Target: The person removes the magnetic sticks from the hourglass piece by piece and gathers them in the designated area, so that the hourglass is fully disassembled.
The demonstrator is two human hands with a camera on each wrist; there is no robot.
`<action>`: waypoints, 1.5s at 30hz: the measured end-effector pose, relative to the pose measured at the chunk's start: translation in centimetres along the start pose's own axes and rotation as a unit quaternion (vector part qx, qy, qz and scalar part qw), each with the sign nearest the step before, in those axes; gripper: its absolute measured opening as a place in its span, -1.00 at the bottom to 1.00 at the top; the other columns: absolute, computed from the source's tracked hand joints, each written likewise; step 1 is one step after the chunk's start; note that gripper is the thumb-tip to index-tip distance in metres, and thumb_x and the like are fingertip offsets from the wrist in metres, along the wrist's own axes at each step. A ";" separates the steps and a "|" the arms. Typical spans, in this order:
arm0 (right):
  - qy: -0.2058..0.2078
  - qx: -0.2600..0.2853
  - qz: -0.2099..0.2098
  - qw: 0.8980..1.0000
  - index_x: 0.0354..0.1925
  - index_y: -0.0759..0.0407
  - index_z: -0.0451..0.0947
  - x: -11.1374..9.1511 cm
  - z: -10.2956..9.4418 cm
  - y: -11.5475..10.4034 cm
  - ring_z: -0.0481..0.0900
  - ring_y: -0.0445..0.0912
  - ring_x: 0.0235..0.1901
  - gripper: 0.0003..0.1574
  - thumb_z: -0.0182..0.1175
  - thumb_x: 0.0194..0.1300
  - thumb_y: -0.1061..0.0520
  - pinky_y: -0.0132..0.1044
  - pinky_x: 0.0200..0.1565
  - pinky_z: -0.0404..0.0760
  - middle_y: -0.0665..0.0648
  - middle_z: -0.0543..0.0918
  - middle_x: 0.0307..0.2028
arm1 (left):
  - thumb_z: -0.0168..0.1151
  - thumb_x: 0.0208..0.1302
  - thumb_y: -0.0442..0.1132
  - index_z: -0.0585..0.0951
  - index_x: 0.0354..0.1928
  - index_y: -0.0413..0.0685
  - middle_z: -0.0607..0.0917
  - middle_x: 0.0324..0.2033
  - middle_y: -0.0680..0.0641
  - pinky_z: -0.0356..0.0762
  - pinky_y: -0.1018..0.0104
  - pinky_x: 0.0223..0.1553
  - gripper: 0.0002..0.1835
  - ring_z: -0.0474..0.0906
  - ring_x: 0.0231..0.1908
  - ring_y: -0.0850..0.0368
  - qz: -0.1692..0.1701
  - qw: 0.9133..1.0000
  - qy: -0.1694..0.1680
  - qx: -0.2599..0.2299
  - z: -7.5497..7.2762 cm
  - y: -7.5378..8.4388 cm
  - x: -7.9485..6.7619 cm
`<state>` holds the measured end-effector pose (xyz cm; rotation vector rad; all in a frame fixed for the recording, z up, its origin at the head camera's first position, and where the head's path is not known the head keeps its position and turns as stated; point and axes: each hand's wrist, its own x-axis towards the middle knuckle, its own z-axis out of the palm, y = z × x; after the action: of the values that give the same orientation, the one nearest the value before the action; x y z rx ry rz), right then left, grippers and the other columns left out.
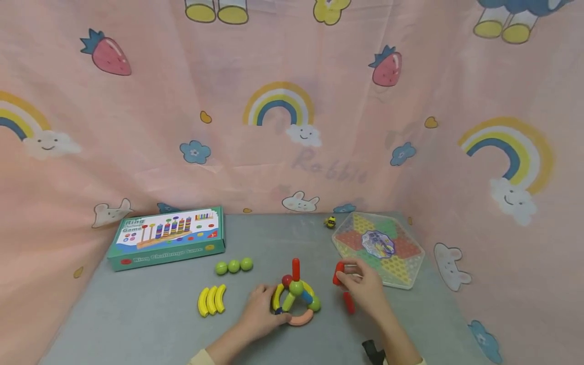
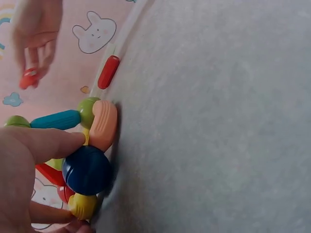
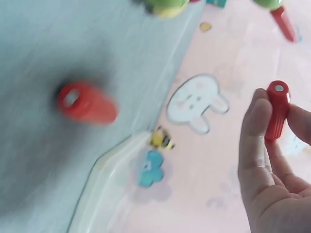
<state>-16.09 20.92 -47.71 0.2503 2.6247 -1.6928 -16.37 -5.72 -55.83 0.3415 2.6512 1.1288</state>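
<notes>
Right hand (image 1: 365,286): a held stick (image 1: 338,274), red, is being pinched between thumb and fingers, raised off the table (image 1: 159,314).
Left hand (image 1: 257,317): the left side of the toy frame (image 1: 296,288) is being gripped, with the thumb by a dark blue ball (image 2: 87,170) and fingers at a yellow curved piece (image 2: 83,206).
Held stick to toy frame: a sideways gap is being left between them; the stick is being held to the frame's right, its long axis nearly upright, slightly tilted. The frame is being reached more closely by the left hand.
Frame top: an upright red stick (image 1: 296,269) is being borne by a green ball.
Loose red stick (image 1: 349,302): it is being supported by the table just below the right hand, its long axis running mostly away from the person.
Left of the frame: three yellow curved pieces (image 1: 212,300) are being kept side by side, with three green balls (image 1: 234,266) in a row beyond.
Farther out: a game board (image 1: 401,274) is being partly hidden by the right hand; a bee toy (image 1: 330,222) and a green box (image 1: 169,256) are being backed by a pink cloth (image 1: 228,177).
</notes>
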 end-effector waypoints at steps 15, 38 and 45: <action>-0.034 -0.162 0.039 0.985 0.08 0.34 0.59 1.0 -3.3 5.9 0.68 -0.02 -0.26 -0.58 0.33 0.29 0.18 -0.19 -0.36 0.65 0.23 0.72 -0.18 | 0.50 0.12 0.07 0.55 0.24 -0.24 0.58 -0.02 -0.13 0.54 -0.11 0.03 -0.26 0.51 0.01 -0.03 0.003 1.000 0.005 -0.020 -0.5 -0.3 0.0; 0.022 -0.245 -0.006 0.969 0.02 0.26 0.65 1.3 -2.5 5.5 0.67 -0.05 -0.26 -0.58 0.26 0.39 -0.04 -0.06 -0.19 0.65 0.11 0.73 -0.25 | 0.48 0.17 0.02 0.55 0.23 -0.19 0.59 -0.03 -0.11 0.56 -0.13 0.08 -0.33 0.56 0.01 -0.01 -0.010 0.999 0.017 -0.042 -0.3 -0.7 0.3; 0.043 -0.149 -0.061 0.986 0.12 0.14 0.63 0.4 -1.2 1.2 0.70 -0.08 -0.16 -0.49 0.23 0.42 -0.17 -0.11 -0.09 0.68 0.09 0.76 -0.14 | 0.38 0.29 -0.11 0.56 0.22 -0.17 0.60 0.01 -0.11 0.52 -0.15 0.12 -0.49 0.53 0.08 -0.06 -0.002 0.999 0.025 -0.028 0.3 -0.3 0.4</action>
<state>-16.21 22.60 -48.35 0.1632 2.9648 -1.3164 -16.69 -5.66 -56.31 0.3005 2.6554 1.2243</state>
